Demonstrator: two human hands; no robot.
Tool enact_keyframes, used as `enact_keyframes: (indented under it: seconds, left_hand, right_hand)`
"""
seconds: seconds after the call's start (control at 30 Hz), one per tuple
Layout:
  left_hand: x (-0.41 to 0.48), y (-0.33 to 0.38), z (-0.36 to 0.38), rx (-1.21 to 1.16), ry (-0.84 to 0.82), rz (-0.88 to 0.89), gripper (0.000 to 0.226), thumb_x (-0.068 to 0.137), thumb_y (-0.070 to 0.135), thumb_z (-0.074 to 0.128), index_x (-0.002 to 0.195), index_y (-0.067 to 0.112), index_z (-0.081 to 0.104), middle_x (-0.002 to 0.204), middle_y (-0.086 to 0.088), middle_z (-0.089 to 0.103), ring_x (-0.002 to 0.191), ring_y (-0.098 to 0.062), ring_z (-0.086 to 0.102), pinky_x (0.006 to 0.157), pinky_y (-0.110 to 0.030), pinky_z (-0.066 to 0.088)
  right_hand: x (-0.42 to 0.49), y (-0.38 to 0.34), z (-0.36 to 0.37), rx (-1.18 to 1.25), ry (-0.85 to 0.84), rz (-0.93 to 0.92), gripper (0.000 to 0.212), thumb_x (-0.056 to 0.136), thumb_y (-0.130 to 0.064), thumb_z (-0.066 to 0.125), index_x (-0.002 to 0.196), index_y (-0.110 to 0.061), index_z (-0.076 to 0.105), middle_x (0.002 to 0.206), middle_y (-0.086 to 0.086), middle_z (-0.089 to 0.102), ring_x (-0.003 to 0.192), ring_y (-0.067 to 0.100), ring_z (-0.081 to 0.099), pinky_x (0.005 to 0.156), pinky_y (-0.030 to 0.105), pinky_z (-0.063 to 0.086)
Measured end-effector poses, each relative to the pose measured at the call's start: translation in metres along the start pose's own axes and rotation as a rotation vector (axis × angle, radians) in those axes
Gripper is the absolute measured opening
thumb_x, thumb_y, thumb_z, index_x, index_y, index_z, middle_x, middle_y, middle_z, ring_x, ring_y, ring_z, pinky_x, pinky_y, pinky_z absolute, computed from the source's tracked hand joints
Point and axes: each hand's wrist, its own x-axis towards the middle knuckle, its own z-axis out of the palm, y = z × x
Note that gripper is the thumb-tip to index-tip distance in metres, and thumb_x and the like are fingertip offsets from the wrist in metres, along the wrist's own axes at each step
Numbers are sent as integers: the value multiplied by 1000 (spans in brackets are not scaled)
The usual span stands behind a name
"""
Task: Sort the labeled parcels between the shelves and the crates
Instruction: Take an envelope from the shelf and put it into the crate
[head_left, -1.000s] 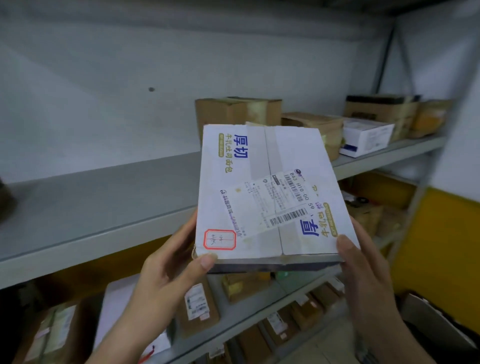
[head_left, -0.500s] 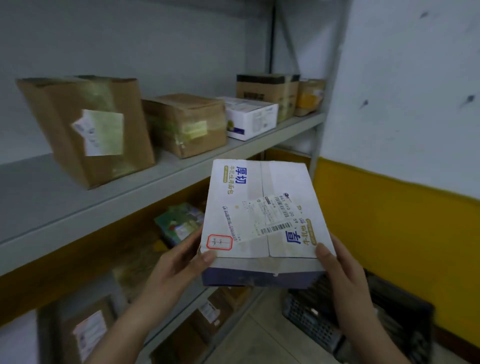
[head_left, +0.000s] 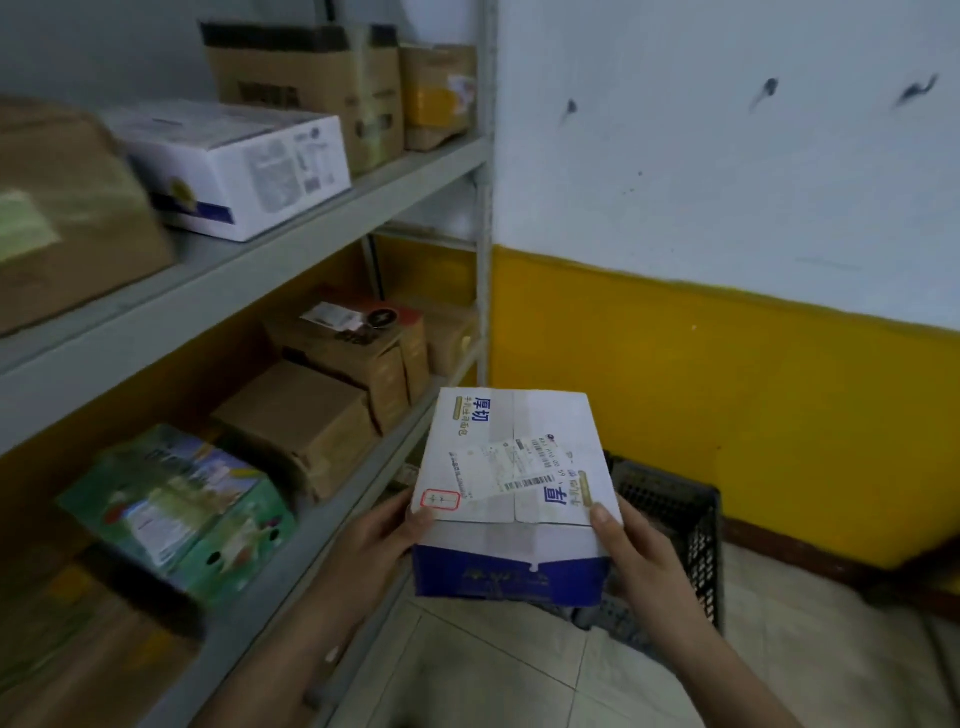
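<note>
I hold a white and blue parcel (head_left: 511, 467) with a shipping label and a red-framed sticker on top, low in the middle of the view. My left hand (head_left: 382, 540) grips its near left corner, thumb on the top face. My right hand (head_left: 631, 551) grips its near right corner, thumb on top as well. Right behind and below the parcel stands a black slatted crate (head_left: 675, 525) on the floor, mostly hidden by the parcel. The grey metal shelves (head_left: 291, 228) run along my left.
The upper shelf carries a white box (head_left: 234, 161) and brown cartons (head_left: 311, 83). The lower shelf (head_left: 332, 519) carries brown cartons (head_left: 306, 421) and a green printed box (head_left: 176, 504). A white and yellow wall (head_left: 727, 364) closes the right side; pale floor tiles (head_left: 519, 665) lie below.
My view has swung right and down, away from the upper shelf. The parcel has come lower in both hands and now hangs in front of the black crate by the wall.
</note>
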Motion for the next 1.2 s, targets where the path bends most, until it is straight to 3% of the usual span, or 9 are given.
enact_keyframes:
  seconds: [0.13,0.27,0.4,0.7,0.8,0.87,1.0,1.1,1.2]
  left_hand:
    - [85,-28,1,55,-85,-96,38,86,39,64,124,33,64,114,12,75,106,-11,72,82,-28,60]
    - [182,-59,-3,90,-153,-196,33,85,42,66,118,40,65,120,9,74,111,-17,70,93,-42,59]
    - [291,-91,1,121,-198,-335,26,89,38,66,116,38,66,118,8,73,110,-16,69,96,-41,58]
    - [477,-168,32,209,-335,-637,44,80,50,67,123,38,63,125,6,69,116,-17,65,99,-41,56]
    - [524,-217,50,273,-357,-657,15,97,34,60,110,41,59,120,10,67,113,-11,61,94,-31,54]
    - [554,-261,59,350,-367,-655,13,99,34,57,107,45,59,118,13,67,114,-11,61,97,-34,54]
    - [609,-359,81,502,-390,-614,14,101,42,52,111,52,55,120,16,64,110,-7,62,90,-30,57]
    - [643,-422,103,540,-336,-613,19,102,30,55,106,49,53,114,11,57,103,-10,63,76,-23,59]
    - [667,-485,118,585,-226,-593,19,100,23,59,107,41,61,115,5,63,100,-11,65,77,-22,58]
  right_hand:
    - [57,35,-8,17,100,105,29,99,-30,53,126,-29,62,107,-12,76,94,7,73,68,22,59]
    - [133,68,-10,42,194,230,20,99,-30,54,116,-35,64,109,-7,75,92,9,74,68,27,60]
    - [216,94,-13,56,298,352,18,99,-26,54,113,-31,65,101,-7,75,86,8,74,65,26,59]
    - [375,172,-53,-60,399,557,14,96,-30,60,108,-34,66,92,-9,77,87,14,75,82,40,61]
    - [423,227,-71,-175,348,618,24,97,-34,57,120,-33,63,101,-13,75,97,9,71,94,41,58]
    - [453,275,-84,-252,328,652,27,98,-33,57,125,-31,60,104,-15,72,101,9,69,95,39,57]
    - [505,379,-113,-508,270,685,24,97,-49,50,119,-38,50,93,-21,58,81,-5,59,70,14,51]
    - [530,481,-144,-505,246,741,60,76,-82,40,122,-44,52,107,-10,65,86,7,68,76,34,61]
    - [558,547,-154,-415,273,751,41,88,-62,55,124,-41,56,113,-5,68,93,14,70,84,43,61]
